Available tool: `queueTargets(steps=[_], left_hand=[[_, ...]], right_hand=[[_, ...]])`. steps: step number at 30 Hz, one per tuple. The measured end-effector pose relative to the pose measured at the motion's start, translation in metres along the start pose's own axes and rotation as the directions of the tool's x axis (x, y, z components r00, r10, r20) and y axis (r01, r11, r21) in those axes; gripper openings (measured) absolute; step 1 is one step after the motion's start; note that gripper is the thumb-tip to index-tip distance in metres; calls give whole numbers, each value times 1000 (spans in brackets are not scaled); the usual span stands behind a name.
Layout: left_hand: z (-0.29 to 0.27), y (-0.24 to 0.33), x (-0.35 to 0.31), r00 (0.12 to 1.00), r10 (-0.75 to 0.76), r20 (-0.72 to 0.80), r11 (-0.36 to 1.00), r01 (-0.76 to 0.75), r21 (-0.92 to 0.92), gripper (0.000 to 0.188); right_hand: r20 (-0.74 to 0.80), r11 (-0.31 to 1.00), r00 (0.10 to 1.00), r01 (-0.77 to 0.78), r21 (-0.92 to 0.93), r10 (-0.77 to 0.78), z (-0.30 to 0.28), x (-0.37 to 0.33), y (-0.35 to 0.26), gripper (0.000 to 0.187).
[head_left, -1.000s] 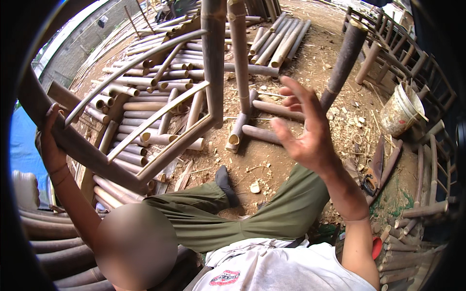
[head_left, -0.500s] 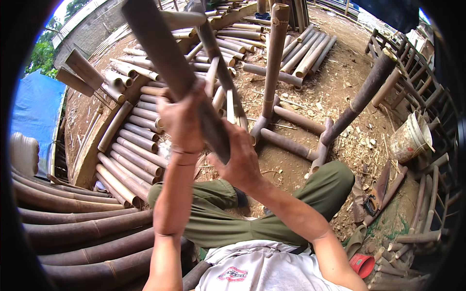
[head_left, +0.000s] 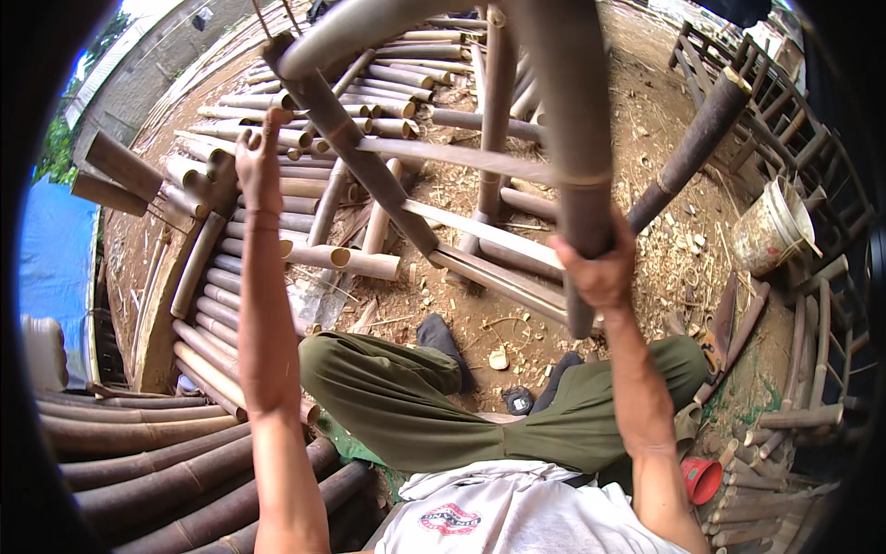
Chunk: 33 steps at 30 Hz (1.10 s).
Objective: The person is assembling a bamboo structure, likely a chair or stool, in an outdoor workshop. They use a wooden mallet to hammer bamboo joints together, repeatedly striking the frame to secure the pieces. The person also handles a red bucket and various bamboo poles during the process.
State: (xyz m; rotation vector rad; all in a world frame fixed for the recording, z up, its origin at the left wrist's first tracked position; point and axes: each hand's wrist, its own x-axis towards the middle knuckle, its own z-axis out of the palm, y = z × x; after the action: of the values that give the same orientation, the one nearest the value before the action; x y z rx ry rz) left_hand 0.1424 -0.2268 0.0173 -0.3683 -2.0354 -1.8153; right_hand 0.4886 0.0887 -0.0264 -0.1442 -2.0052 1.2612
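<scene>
A bamboo frame (head_left: 574, 102), made of dark poles joined by a curved bar and pale flat slats, is held up before me at a tilt. My right hand (head_left: 602, 270) is wrapped round the lower end of its thick near pole. Off to the left, my left hand (head_left: 260, 157) is raised with nothing in it, thumb and fingers apart, to the left of the frame's far dark pole. Beyond the frame, partly hidden by it, stands another bamboo assembly with an upright dark post (head_left: 697, 143) at its right.
Cut bamboo lengths (head_left: 221, 319) lie in rows at left and far left. Long dark poles (head_left: 166, 457) are stacked at lower left. At right are a dirty white bucket (head_left: 771, 226), a red container (head_left: 703, 480), a handsaw (head_left: 718, 337) and a bamboo rack (head_left: 784, 129). Shavings litter the ground.
The bamboo frame has turned and swung to the right, bringing its slats into view. My left hand has let go of it and moved left; my right hand has shifted right with the pole.
</scene>
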Motion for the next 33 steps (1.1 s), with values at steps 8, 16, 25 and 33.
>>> queueTargets(steps=[8,16,25,33], left_hand=[[91,40,-4,894,48,445,842,203,-499,40],[142,38,-55,940,196,279,875,-39,-483,38],[143,45,-96,937,216,275,912,-93,-400,39],[172,35,-86,929,205,309,915,-71,-397,39]], right_hand=[[-192,994,976,105,-12,-105,-124,8,14,32],[-167,940,975,-191,-282,148,-152,-26,69,35],[-201,898,937,-336,-283,288,-157,-54,92,29],[-180,882,947,-314,-351,265,-163,-38,95,27]])
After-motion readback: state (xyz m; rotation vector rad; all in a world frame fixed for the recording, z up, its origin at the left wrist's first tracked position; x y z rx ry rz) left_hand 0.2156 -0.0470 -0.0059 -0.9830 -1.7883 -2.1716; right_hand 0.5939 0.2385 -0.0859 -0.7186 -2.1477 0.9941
